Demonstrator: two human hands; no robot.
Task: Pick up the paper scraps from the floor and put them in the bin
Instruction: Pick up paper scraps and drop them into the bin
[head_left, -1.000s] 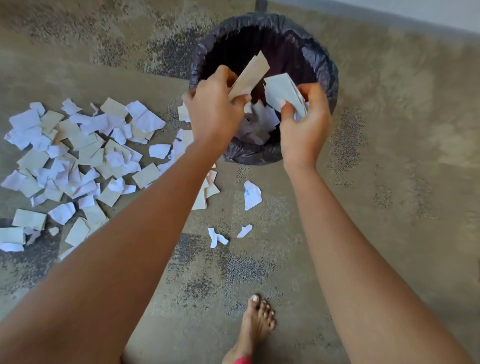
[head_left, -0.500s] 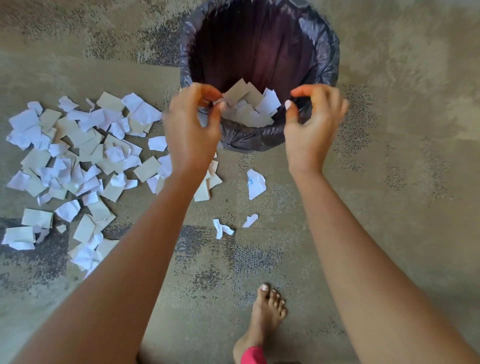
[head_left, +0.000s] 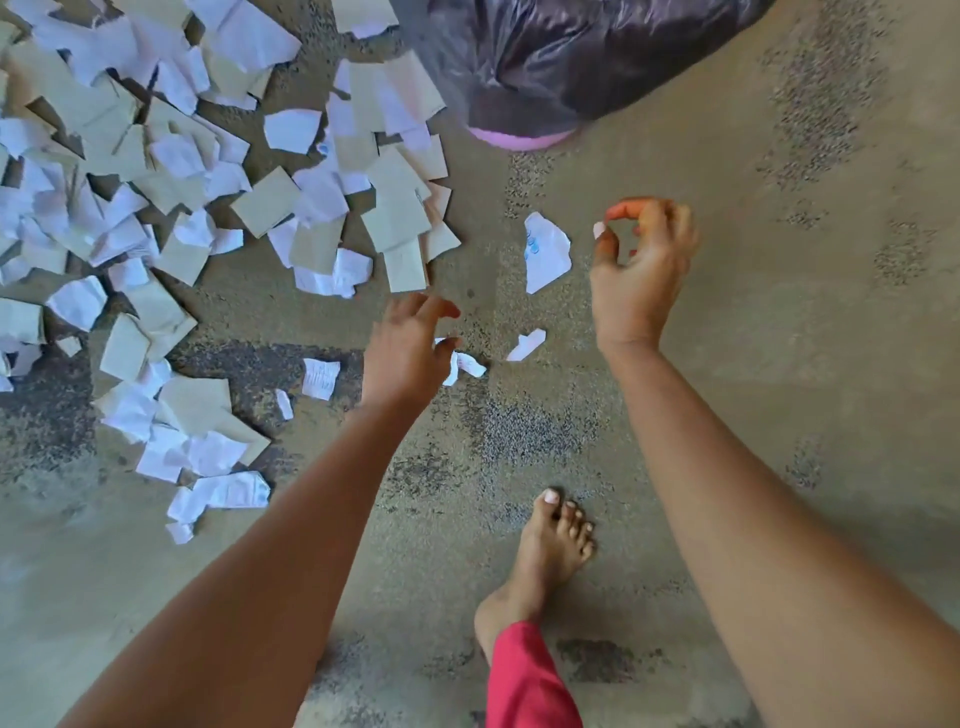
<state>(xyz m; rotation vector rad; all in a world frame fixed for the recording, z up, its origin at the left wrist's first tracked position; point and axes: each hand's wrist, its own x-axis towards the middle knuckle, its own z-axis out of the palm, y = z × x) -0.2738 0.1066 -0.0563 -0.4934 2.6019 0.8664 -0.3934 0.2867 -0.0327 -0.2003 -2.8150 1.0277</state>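
The bin (head_left: 597, 57), lined with a black bag over a pink base, stands at the top of the view, and only its lower side shows. A large pile of white and tan paper scraps (head_left: 156, 171) covers the floor to the left. My left hand (head_left: 408, 353) hovers low with fingers spread and holds nothing; its fingertips are at a small crumpled white scrap (head_left: 470, 364). My right hand (head_left: 641, 270) is empty, its fingers loosely curled, just right of a larger white scrap (head_left: 545, 252). Another small scrap (head_left: 527, 345) lies between the hands.
My bare foot (head_left: 550, 551) stands on the speckled concrete floor below the hands, with a red trouser leg (head_left: 524, 680) behind it. More loose scraps (head_left: 321, 378) lie left of my left hand. Bare floor stretches to the right.
Both hands let their scraps fall into the bin, then came down and back to the floor. The view dropped closer to the scraps, and the bin slid to the top edge.
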